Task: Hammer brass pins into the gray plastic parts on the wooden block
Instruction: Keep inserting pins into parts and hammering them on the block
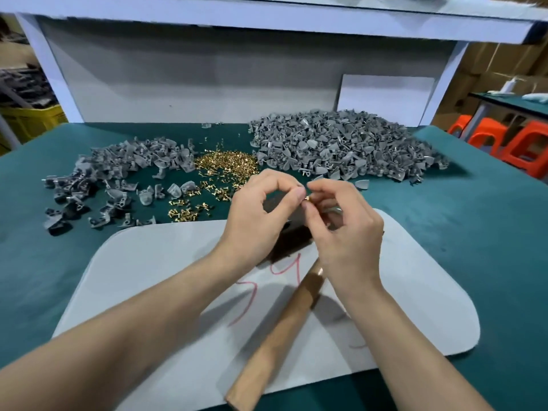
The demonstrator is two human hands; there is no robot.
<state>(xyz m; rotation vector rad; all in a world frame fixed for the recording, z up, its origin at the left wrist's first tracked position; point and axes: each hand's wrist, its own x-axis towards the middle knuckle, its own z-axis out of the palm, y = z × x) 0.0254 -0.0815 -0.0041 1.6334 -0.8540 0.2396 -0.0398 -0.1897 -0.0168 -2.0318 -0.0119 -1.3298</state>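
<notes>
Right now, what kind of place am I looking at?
Probably a small factory assembly bench: big heaps of gray plastic parts and brass pins on a green-covered table, plus a wooden-handled hammer.

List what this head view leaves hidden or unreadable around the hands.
Head view:
Wooden block: mostly covered by both hands.
Hammer head: behind the right hand; hammer handle end cut by bottom edge.
Brass pin at the left hand fingertips: too small for detail.
Right hand's contents: hidden by its curled fingers.
</notes>
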